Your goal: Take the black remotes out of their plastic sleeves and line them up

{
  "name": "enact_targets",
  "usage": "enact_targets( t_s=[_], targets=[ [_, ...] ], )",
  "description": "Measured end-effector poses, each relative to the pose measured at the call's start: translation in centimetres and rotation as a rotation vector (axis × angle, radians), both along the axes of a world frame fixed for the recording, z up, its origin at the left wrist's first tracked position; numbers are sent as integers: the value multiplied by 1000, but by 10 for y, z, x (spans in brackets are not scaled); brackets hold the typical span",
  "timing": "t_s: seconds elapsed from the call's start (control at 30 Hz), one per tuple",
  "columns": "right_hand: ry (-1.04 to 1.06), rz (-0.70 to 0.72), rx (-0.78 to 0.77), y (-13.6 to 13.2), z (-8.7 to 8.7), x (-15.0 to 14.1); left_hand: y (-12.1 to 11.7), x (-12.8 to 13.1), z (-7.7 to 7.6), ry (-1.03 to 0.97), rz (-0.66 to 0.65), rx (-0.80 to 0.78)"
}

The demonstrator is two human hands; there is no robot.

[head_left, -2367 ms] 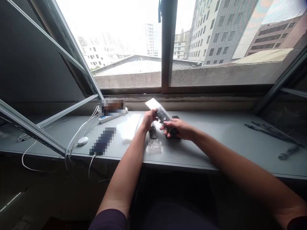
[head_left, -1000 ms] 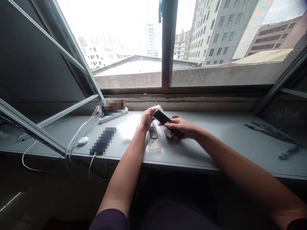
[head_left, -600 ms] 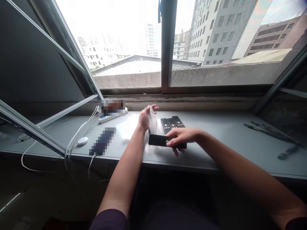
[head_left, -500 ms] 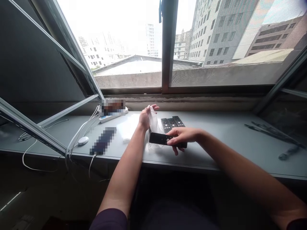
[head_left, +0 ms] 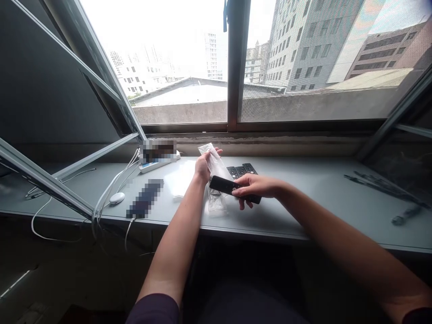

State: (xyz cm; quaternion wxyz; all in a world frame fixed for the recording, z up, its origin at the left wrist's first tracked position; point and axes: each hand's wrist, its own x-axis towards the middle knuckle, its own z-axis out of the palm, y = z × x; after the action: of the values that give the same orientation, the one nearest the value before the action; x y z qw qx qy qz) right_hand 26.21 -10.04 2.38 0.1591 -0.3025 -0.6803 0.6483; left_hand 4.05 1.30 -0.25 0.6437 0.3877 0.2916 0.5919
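My right hand (head_left: 258, 186) grips a black remote control (head_left: 222, 185), held level a little above the grey sill (head_left: 303, 198). My left hand (head_left: 203, 165) pinches an empty clear plastic bag (head_left: 214, 159) that stands up just behind the remote's left end. Three more black remotes (head_left: 242, 170) lie side by side on the sill behind my right hand. Another remote in a clear bag (head_left: 216, 202) lies flat below the held one.
A white power strip (head_left: 148, 167) with white cables (head_left: 111, 189) sits at the left, beside a white puck-shaped device (head_left: 116, 198) and a dark blurred object (head_left: 145, 198). A flat stack of clear bags (head_left: 182, 180) lies left of my hands. Dark strips (head_left: 381, 186) lie at the right.
The remote came out of the clear bag. My right hand swung it down level, then raised it slightly toward the bag in my left hand.
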Motion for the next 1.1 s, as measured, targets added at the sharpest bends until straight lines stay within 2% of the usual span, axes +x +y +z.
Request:
enact_targets(
  t_s=[0.3,0.5,0.63,0.7,0.83,0.93,1.1],
  targets=[
    [1,28,-2,-4,7,-1,-2,0,1,8,14,-9],
    [-31,50,-2,-2,4,1,0,-2,1,-5,12,2],
    [9,-65,33,1,1,1,2,-1,-4,21,-75,-32],
    [28,-130,32,2,0,1,3,0,-8,104,-64,-53],
    [48,-166,17,3,2,1,5,-3,-12,274,14,-21],
    [44,-139,40,1,5,2,7,-13,-11,338,138,6],
    [45,-106,35,-3,10,3,6,-45,8,500,377,72]
  ],
)
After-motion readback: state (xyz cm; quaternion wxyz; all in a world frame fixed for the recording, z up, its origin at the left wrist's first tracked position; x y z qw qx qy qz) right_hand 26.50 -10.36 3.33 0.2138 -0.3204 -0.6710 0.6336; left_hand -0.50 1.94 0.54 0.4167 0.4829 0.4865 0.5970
